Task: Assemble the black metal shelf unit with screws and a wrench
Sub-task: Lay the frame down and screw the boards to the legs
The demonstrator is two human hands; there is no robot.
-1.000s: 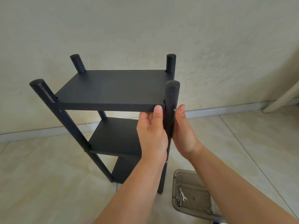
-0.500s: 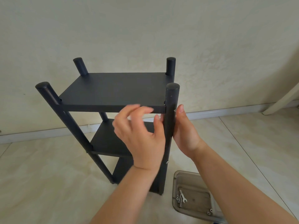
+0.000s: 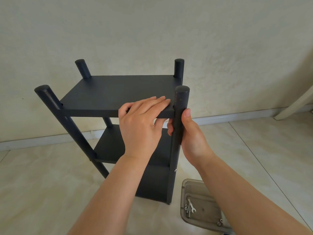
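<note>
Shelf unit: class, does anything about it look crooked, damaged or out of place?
Nothing stands out. The shelf unit stands upright, its shelves level. The left hand lies across the top shelf; the right hand grips the front post.

Black three-tier shelf unit (image 3: 108, 94) stands upright; wrench (image 3: 192, 206) lies in tray (image 3: 184, 189).
</note>
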